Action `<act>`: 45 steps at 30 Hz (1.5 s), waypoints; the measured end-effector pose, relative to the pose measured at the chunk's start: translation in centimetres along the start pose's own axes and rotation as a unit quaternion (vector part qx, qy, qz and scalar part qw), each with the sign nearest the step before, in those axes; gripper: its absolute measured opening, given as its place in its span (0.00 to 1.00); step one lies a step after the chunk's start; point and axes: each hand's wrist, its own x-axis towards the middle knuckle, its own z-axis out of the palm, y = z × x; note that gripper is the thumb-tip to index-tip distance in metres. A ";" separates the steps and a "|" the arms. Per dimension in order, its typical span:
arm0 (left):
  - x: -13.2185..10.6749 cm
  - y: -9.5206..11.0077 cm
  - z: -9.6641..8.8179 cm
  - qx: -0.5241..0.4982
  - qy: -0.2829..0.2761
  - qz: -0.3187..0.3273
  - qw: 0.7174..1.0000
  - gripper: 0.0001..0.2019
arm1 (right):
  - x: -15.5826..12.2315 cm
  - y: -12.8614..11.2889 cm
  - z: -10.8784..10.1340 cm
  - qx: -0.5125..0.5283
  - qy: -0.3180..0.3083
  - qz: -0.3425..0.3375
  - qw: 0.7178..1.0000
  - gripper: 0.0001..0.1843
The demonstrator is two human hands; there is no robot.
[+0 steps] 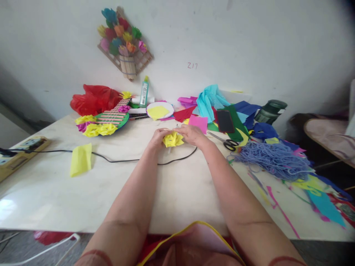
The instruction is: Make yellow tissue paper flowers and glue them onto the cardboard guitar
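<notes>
Between both hands, over the middle of the table, is a yellow crepe-paper flower (173, 140) with crumpled petals. My left hand (158, 137) pinches its left edge, fingers bent and closed. From the other side, my right hand (192, 134) grips its upper right edge with the fingers pressed together. A thin pale tip shows below the flower, too small to name. A black cable (124, 161) runs across the table just below the hands. Close to my right hand lie a pink paper square (198, 123) and black-handled scissors (229, 144).
A decorated green disc with sticks (109, 117), red crumpled paper (94, 99) and a glue bottle (144, 93) stand at back left. To the right are a phone (225, 121), blue yarn (277, 159) and a dark green jar (270, 111). A power strip (23, 153) sits far left.
</notes>
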 end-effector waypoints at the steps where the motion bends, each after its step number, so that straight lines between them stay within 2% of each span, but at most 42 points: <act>1: 0.0 0.0 0.0 0.000 -0.002 -0.002 1.000 0.13 | 0.0 0.0 0.0 -0.007 -0.002 -0.001 1.000 0.23; 6: 0.2 -0.1 -0.2 0.004 -0.005 -0.003 1.000 0.14 | -0.1 -0.2 -0.2 -0.019 -0.008 0.005 1.000 0.23; 15: 0.1 -0.1 0.1 0.005 -0.014 0.007 1.000 0.13 | -0.1 -0.6 -0.6 0.053 0.016 0.031 0.998 0.18; 20: 0.1 -0.1 0.2 0.013 -0.019 0.004 1.000 0.13 | -0.2 -0.7 -0.8 0.047 0.022 0.047 0.998 0.18; 33: 0.1 -0.1 0.3 0.015 0.011 -0.013 1.000 0.10 | -0.1 -0.7 -0.3 0.011 0.024 0.028 0.999 0.20; 45: 0.0 -0.1 0.3 0.011 0.001 0.005 1.000 0.13 | -0.1 -1.1 -0.5 0.058 0.040 0.044 0.997 0.18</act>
